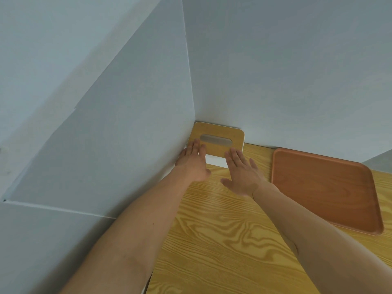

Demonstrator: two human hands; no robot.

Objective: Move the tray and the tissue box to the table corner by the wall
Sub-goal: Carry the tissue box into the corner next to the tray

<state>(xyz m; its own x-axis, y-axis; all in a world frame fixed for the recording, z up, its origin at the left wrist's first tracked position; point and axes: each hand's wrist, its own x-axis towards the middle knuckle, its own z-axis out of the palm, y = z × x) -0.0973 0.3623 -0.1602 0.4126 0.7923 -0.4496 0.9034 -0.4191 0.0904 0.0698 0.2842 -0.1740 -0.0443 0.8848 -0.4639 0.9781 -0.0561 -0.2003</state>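
Tissue box, wood lid, white sides: frame centre, tucked into the wall corner. Left hand and right hand: flat, fingers extended, fingertips on the box's near edge, grasping nothing. Tray: right, on table, against wall.

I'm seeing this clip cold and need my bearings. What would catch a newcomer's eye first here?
Two bare arms reach toward the corner where two pale walls meet, the left hand and right hand spread open at a tissue box with a wooden lid, tucked right into that corner. To its right, an empty reddish-brown tray lies flat on the yellow wood-grain table, near the back wall.
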